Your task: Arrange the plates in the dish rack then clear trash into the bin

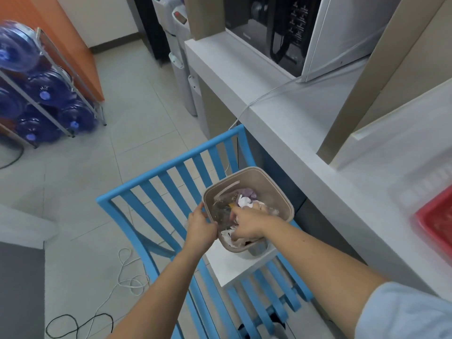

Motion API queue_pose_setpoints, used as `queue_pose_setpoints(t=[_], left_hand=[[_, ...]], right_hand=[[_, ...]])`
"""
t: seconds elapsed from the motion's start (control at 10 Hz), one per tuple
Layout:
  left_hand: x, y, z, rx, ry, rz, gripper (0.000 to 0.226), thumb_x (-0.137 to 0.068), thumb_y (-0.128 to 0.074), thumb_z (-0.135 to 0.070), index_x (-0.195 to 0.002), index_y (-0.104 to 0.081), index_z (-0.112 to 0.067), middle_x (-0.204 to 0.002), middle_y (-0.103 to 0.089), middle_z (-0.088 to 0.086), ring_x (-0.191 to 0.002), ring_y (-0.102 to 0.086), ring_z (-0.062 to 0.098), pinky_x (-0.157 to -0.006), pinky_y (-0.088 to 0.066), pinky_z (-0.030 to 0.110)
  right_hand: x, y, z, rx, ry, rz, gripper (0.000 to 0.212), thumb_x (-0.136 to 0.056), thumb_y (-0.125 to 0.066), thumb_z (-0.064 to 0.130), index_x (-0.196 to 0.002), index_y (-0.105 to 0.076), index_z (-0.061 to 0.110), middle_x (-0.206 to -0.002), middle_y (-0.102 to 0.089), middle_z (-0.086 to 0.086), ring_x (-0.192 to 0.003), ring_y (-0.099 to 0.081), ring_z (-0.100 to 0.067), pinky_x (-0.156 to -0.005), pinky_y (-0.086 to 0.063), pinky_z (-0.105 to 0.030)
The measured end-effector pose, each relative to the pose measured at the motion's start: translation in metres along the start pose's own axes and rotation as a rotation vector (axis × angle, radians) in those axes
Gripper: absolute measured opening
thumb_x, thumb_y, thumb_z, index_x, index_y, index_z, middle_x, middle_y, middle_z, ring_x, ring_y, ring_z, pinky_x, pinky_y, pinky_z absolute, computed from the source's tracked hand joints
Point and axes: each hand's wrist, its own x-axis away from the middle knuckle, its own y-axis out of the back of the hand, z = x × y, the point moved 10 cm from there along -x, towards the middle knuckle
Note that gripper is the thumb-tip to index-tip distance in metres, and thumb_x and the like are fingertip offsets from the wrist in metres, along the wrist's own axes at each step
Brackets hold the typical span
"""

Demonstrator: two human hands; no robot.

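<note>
Tiled pantry floor, white counter [281, 123] running toward 1 o'clock. At centre a beige bin [247, 178] perches on a blue slatted chair [171, 177]. Left hand [201, 228] grips its 9 o'clock rim; right hand [247, 222] presses crumpled trash [244, 200] down, its grip hidden. Pushing hard could tip the bin off the chair's edge or spill wrappers.

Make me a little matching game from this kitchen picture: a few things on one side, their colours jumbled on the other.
Things:
1. chair
2. bin
3. tray
4. water bottles

Colours:
A. red
B. beige
C. dark blue
D. light blue

Pairs: 1-D, 2-B, 3-A, 4-C
</note>
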Motion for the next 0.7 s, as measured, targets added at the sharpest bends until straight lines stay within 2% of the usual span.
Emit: queue_pose_setpoints(t=[0.1, 0.2, 0.3, 0.4, 0.5, 0.6, 0.7], left_hand=[[-0.003, 0.000, 0.001, -0.006, -0.004, -0.003, 0.068, -0.083, -0.066, -0.004, -0.141, -0.040, -0.031, -0.126, -0.047, 0.010, -0.090, -0.065, 0.030, -0.058, -0.062, 0.039], [-0.002, 0.000, -0.001, 0.014, 0.006, 0.002, 0.069, -0.085, -0.066, -0.005, -0.144, -0.039, -0.027, -0.127, -0.049, 0.012, -0.091, -0.066, 0.029, -0.058, -0.062, 0.037], [-0.002, 0.000, 0.000, 0.030, 0.020, 0.009, 0.071, -0.086, -0.068, -0.005, -0.147, -0.037, -0.024, -0.130, -0.048, 0.012, -0.097, -0.065, 0.032, -0.066, -0.063, 0.043], [0.002, 0.002, -0.003, 0.020, 0.024, 0.005, 0.071, -0.086, -0.068, -0.006, -0.148, -0.036, -0.022, -0.131, -0.051, 0.009, -0.095, -0.066, 0.028, -0.072, -0.062, 0.045], [0.008, 0.003, -0.010, -0.018, -0.029, -0.016, 0.054, -0.088, -0.067, -0.013, -0.138, -0.047, -0.017, -0.117, -0.058, 0.002, -0.094, -0.063, 0.023, -0.079, -0.059, 0.042], [0.022, 0.005, -0.019, -0.092, -0.039, -0.033, 0.045, -0.088, -0.059, -0.015, -0.133, -0.054, -0.017, -0.126, -0.057, 0.010, -0.100, -0.060, 0.027, -0.088, -0.055, 0.044], [0.039, 0.008, -0.034, -0.239, -0.047, -0.076, 0.056, -0.089, -0.055, -0.013, -0.144, -0.045, -0.022, -0.144, -0.037, 0.015, -0.133, -0.036, 0.035, -0.111, -0.034, 0.046]], right_hand=[[0.005, 0.006, 0.016, -0.106, 0.129, -0.102, 0.012, -0.086, -0.060, 0.036, -0.097, -0.059, 0.033, -0.113, -0.050, 0.000, -0.107, -0.046, -0.025, -0.083, -0.040, -0.034], [0.003, -0.015, -0.002, -0.092, 0.011, 0.043, 0.026, -0.095, -0.049, 0.038, -0.081, -0.065, 0.022, -0.097, -0.064, -0.005, -0.090, -0.057, -0.023, -0.068, -0.040, -0.030], [0.013, -0.016, -0.009, -0.019, -0.018, 0.108, 0.032, -0.100, -0.040, 0.038, -0.092, -0.064, 0.018, -0.106, -0.064, -0.006, -0.094, -0.055, -0.023, -0.076, -0.040, -0.031], [0.029, -0.003, -0.008, -0.017, 0.011, 0.076, 0.034, -0.098, -0.042, 0.039, -0.117, -0.067, 0.027, -0.124, -0.063, 0.004, -0.109, -0.055, -0.020, -0.094, -0.044, -0.033], [0.041, 0.000, -0.011, -0.105, 0.006, 0.042, 0.036, -0.094, -0.046, 0.030, -0.126, -0.062, 0.035, -0.139, -0.054, 0.011, -0.123, -0.050, -0.018, -0.106, -0.040, -0.033], [0.057, 0.009, -0.015, -0.190, -0.012, -0.062, 0.041, -0.090, -0.046, 0.026, -0.125, -0.061, 0.040, -0.143, -0.050, 0.009, -0.126, -0.048, -0.020, -0.104, -0.041, -0.033], [0.078, 0.026, -0.017, -0.230, 0.001, -0.222, 0.041, -0.093, -0.045, 0.024, -0.130, -0.059, 0.035, -0.149, -0.043, 0.004, -0.132, -0.042, -0.022, -0.105, -0.036, -0.031]])
